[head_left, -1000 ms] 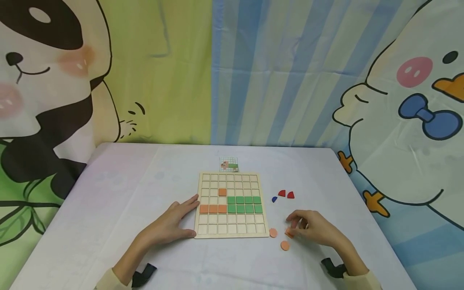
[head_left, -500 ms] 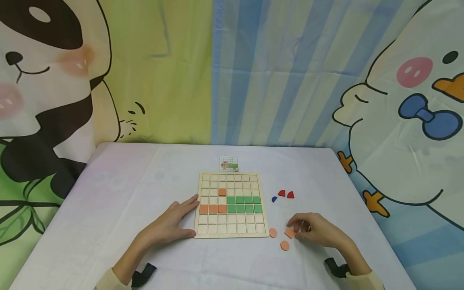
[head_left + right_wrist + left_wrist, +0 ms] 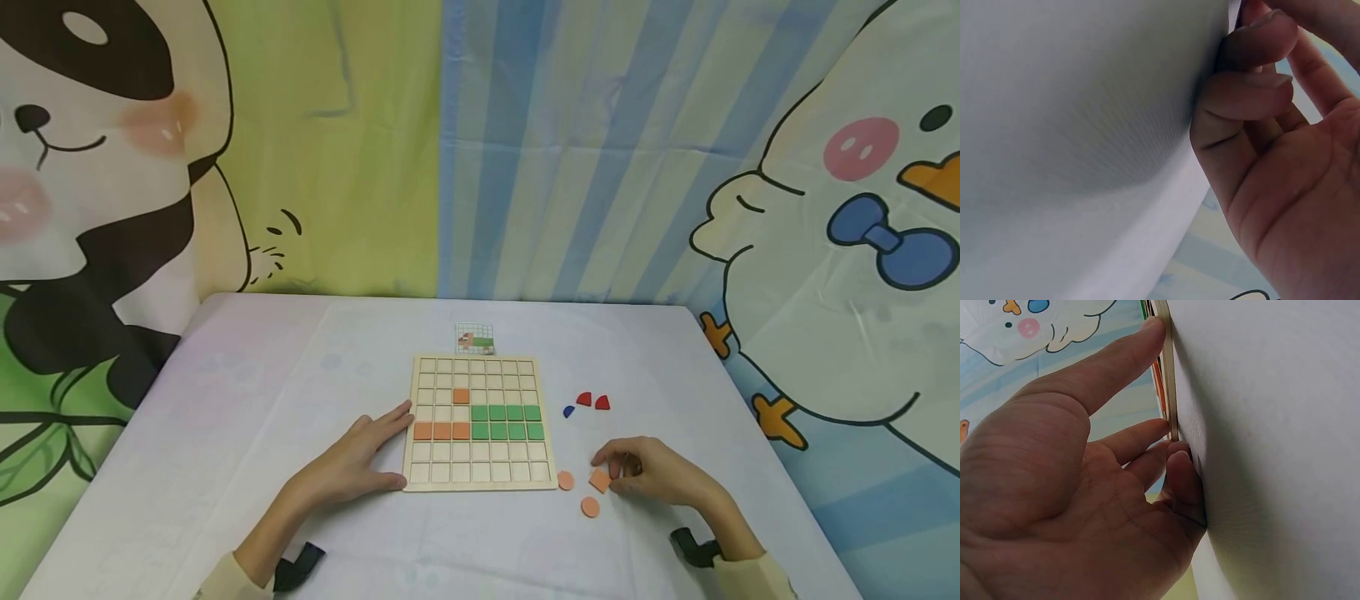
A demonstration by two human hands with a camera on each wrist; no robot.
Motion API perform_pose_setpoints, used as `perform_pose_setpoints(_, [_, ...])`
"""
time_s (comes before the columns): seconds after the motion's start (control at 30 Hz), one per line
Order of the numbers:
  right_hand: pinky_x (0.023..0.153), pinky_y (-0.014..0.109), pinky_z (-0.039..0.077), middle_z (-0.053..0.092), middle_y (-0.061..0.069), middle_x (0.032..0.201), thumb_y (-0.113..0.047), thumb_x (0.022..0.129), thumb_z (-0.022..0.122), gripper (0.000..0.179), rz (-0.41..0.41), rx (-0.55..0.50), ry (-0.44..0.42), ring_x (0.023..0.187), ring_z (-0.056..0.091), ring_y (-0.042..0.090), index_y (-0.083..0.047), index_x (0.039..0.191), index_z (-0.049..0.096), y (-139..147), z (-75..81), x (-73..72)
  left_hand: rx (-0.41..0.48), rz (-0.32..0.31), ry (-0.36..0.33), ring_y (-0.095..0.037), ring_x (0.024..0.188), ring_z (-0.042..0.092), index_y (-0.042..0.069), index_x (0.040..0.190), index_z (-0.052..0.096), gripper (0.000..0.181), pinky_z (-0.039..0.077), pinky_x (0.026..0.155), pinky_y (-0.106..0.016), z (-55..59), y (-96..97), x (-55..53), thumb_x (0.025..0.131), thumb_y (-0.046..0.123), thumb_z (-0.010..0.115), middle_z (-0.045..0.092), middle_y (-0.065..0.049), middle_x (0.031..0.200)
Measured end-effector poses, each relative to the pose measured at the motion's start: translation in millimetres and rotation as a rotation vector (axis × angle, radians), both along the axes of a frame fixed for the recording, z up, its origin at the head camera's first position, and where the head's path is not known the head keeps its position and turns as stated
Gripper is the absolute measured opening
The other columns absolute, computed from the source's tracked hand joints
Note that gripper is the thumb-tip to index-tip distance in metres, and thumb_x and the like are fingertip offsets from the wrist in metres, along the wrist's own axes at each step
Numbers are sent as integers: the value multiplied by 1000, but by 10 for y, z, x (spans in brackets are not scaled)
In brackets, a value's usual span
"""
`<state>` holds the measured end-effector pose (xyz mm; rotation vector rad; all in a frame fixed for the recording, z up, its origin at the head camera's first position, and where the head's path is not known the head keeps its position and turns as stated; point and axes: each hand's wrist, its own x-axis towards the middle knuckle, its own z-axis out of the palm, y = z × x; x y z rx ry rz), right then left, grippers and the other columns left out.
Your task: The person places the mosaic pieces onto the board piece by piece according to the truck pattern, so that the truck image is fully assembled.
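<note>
My left hand (image 3: 352, 462) rests against the left edge of a wooden grid board (image 3: 480, 477), thumb and fingers stretched apart; the left wrist view shows fingertips touching the board's thin edge. On the board lie a row of orange squares (image 3: 442, 431), a single orange square above them, and two rows of green squares (image 3: 507, 422). Right of the board, my right hand (image 3: 652, 472) has curled fingers, with thumb and forefinger at the edges of an orange square tile (image 3: 600, 480) low at the table. In the right wrist view the curled fingers (image 3: 1247, 95) hide the tile.
Two orange discs (image 3: 590, 507) lie near the right hand. Farther back are two red quarter-round pieces (image 3: 584, 400) and a blue half-round piece (image 3: 568, 412). A small pattern card (image 3: 475, 339) lies behind the board on the white tablecloth (image 3: 322, 367).
The right hand has shifted slightly right, and more of the orange square tile shows at its fingertips. The left hand and the board stay in place.
</note>
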<state>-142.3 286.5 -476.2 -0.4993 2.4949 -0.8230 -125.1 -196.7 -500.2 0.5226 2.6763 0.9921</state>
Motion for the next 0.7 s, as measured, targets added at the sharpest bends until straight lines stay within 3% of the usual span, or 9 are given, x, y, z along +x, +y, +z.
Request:
perform_pose_setpoints(0.37, [64, 21, 46, 65, -4, 86, -8, 88, 83, 25, 54, -34, -10, 71, 55, 5, -20, 109, 77, 11, 20, -38, 2, -8, 8, -14, 103, 40, 12, 159, 49, 93, 41, 87, -26, 11, -5, 1, 80, 32, 92, 33, -2, 175])
perform_pose_setpoints(0.7, [64, 22, 45, 64, -7, 83, -20, 88, 86, 22, 35, -11, 16, 71, 54, 4, -20, 106, 74, 30, -28, -26, -13, 6, -4, -13, 102, 40, 13, 160, 48, 94, 41, 88, -25, -25, 5, 4, 79, 30, 93, 32, 1, 176])
